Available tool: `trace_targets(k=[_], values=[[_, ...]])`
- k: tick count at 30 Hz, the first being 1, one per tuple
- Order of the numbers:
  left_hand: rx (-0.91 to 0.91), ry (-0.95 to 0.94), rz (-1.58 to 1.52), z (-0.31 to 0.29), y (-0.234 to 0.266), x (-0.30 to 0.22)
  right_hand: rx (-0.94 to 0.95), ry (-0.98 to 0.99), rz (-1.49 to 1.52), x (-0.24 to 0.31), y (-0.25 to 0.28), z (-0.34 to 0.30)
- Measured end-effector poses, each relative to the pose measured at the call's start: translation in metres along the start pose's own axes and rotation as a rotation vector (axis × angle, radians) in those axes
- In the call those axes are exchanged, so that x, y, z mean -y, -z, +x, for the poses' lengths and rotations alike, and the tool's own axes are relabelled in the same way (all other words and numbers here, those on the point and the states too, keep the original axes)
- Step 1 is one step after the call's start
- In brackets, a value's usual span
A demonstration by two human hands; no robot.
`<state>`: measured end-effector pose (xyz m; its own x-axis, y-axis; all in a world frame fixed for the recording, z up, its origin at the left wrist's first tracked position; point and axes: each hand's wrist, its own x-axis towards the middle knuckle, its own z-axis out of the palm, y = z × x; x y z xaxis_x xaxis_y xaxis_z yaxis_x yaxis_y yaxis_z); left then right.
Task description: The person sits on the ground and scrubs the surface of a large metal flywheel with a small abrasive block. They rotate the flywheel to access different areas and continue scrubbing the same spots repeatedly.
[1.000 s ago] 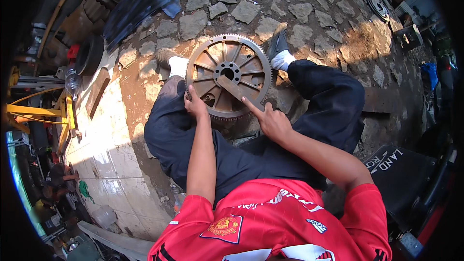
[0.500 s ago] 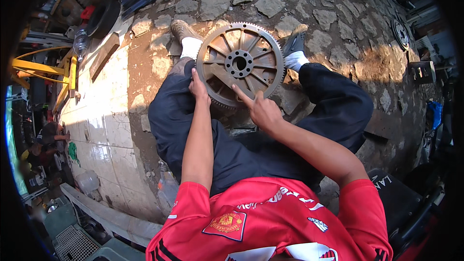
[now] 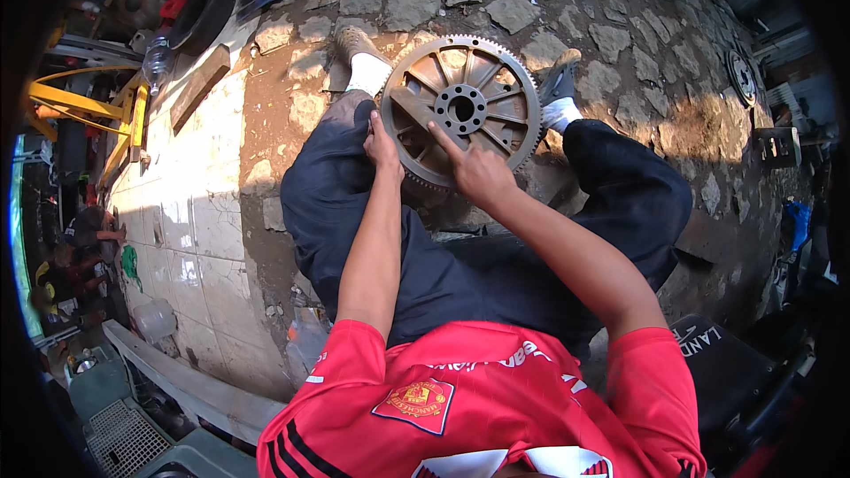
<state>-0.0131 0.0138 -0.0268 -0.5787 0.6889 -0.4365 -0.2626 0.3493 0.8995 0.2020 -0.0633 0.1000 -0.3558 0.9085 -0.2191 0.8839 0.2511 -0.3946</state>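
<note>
Near open paving (image 3: 513,13), left hand (image 3: 382,143) holds wheel's toothed rim (image 3: 532,106).

Mechanical workshop, open to daylight: rough stone paving (image 3: 611,40) is lit in patches by sun. Along its left edge a pale tiled strip (image 3: 208,212) is laid. A large toothed metal wheel (image 3: 503,96), spoked, is held over the paving. At the strip's far end a tyre (image 3: 204,22) is seen; near its far right corner a timber block (image 3: 202,87) is laid. By the left edge a yellow metal frame (image 3: 139,119) is placed. Near the paving's right edge a round metal part (image 3: 742,80) is seen, partly shadowed.
</note>
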Motion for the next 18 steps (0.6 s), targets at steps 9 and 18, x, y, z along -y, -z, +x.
trace_targets(k=[9, 18], values=[[-0.019, 0.022, 0.043, 0.002, 0.011, -0.003, 0.233, -0.056, -0.077, -0.006, 0.005, -0.091], [-0.058, 0.002, 0.084, 0.002, -0.003, -0.012, -0.075, -0.077, 0.011, 0.03, -0.045, -0.045]])
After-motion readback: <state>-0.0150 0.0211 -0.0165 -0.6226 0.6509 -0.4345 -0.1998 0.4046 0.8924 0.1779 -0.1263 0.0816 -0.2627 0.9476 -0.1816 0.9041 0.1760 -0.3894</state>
